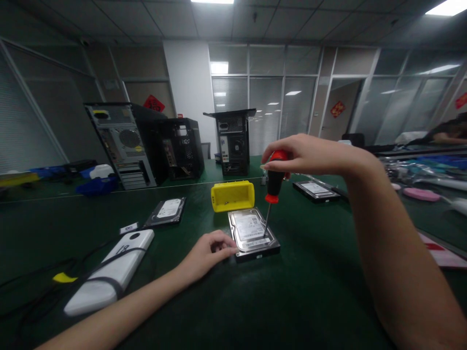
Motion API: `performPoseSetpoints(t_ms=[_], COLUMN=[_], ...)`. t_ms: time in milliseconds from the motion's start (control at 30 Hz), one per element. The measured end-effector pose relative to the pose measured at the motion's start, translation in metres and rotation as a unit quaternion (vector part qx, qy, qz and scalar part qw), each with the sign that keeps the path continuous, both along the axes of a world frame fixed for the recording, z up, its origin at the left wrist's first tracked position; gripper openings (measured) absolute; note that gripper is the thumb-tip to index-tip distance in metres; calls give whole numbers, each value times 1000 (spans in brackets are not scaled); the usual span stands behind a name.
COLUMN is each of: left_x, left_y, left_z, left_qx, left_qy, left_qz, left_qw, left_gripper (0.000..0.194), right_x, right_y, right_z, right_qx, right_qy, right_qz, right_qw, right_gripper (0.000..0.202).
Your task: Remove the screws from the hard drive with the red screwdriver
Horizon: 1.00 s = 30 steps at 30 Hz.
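Note:
A silver hard drive (249, 228) lies label up on the green table (310, 291). My right hand (292, 154) is wrapped round the handle of a red and black screwdriver (274, 184), held nearly upright. The screwdriver's tip meets the drive's top near the label's right side. At the drive's lower left corner, my left hand (216, 248) touches the edge with curled fingers and thumb close together. Directly behind the drive sits a yellow bin (233, 197) with small pieces inside, too small to make out.
More hard drives lie at the left (170, 209) and right (316, 190). A white power bank (124, 262) with cables is at the left. Computer cases (126, 141) stand at the back. A pink round item (421, 194) and bagged parts lie at the right.

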<state>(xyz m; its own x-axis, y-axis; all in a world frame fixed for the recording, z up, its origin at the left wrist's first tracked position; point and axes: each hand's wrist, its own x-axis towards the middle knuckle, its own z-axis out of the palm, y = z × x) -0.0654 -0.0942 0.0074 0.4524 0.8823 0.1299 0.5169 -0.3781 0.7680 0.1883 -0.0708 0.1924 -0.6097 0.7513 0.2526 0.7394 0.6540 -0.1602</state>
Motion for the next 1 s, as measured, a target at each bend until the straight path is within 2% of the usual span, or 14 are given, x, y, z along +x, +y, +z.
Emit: performPoseSetpoints(t_ms=[433, 1000], left_x=[1, 1], left_y=[-1, 1], left_z=[-3, 1], left_qx=[35, 4], left_qy=[-9, 7], left_qz=[-5, 2], left_qw=[999, 1000], left_gripper=[21, 25], right_x=[1, 1], right_y=[1, -2], right_z=[0, 1], right_qx=[8, -1], right_qy=[0, -1], right_qz=[-7, -17], right_qw=[1000, 1000], right_gripper=[41, 42])
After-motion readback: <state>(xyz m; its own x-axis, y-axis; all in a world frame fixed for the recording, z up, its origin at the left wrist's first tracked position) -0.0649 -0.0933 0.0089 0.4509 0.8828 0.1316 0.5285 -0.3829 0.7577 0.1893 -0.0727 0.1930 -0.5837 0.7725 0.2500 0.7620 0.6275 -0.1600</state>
